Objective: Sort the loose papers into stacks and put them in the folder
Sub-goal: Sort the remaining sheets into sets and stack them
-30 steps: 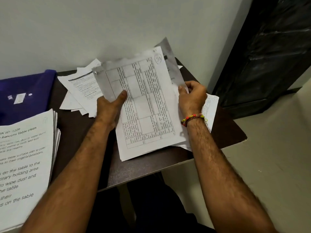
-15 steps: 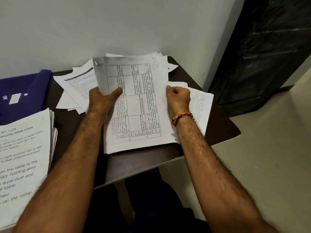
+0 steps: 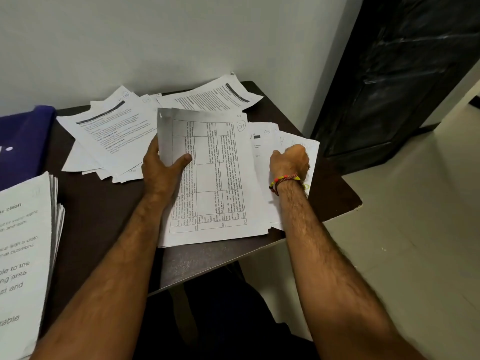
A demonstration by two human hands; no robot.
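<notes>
Paper with a printed table (image 3: 215, 178) is what the person is working on: a small sheaf held in the left hand (image 3: 161, 170), thumb laid across the front and fingers behind its left edge, the bottom edge resting on the table (image 3: 213, 261) near its front edge. The sheets look light and limp, the top corner curling forward, so they should bend rather than stand alone; gripping along a long edge with a thumb on top, as now, seems the safest hold, and squaring the edges against the tabletop would likely stop pages slipping apart. The right hand (image 3: 289, 161) is curled with its knuckles up on the loose sheets (image 3: 267, 141) at the table's right edge; whether it pinches a page I cannot tell, since the fingertips are hidden. A beaded bracelet (image 3: 285, 179) circles that wrist. More scattered pages (image 3: 109, 136) fan out toward the back edge, another sheet (image 3: 215, 96) lying at the back right corner. A thick stack (image 3: 23, 242) sits at the front left, and a dark blue folder (image 3: 23, 141) lies behind it at the left edge.
</notes>
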